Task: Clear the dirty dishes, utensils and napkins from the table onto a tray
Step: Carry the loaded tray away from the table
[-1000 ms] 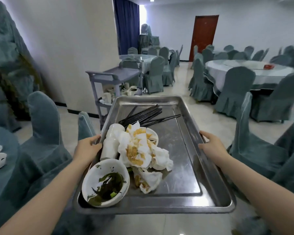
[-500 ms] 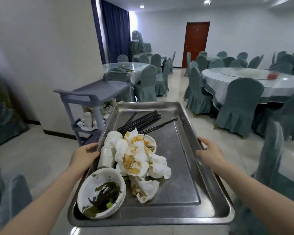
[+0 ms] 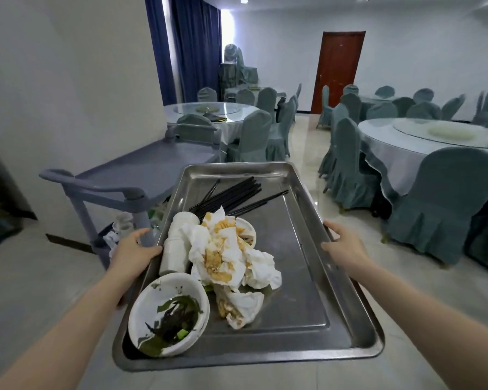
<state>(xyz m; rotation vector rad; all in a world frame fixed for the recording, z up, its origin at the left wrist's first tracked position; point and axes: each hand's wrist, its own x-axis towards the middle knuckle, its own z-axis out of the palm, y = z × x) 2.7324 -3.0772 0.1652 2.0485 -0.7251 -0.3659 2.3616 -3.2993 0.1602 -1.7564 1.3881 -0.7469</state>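
A grey plastic service cart (image 3: 141, 167) stands at the left against the white wall, its flat top shelf bare and white crockery (image 3: 121, 225) dimly visible on a lower shelf. Just in front of it the left hand (image 3: 134, 250) grips the left rim of a rectangular stainless-steel tray (image 3: 307, 277), thumb lying along the edge and fingers curled beneath, out of sight. On the tray's near left corner sits a white round bowl (image 3: 168, 313) with dark green vegetable scraps in it. Behind the bowl a stack of white cups (image 3: 178, 243) lies on its side along the tray's left wall, touching a heap of crumpled white napkins stained orange (image 3: 226, 254) that partly covers a small white dish (image 3: 248, 232). A bundle of black chopsticks (image 3: 234, 197) lies at the far end, its tips fanning toward the right. The tray's right half is bare metal. The right hand (image 3: 343, 244) holds the right rim, thumb on top and fingers wrapped under the edge. Farther right, a round table with a pale cloth (image 3: 423, 149) is ringed by chairs in grey-green covers (image 3: 445, 204), and a brown door (image 3: 338, 71) stands in the back wall.
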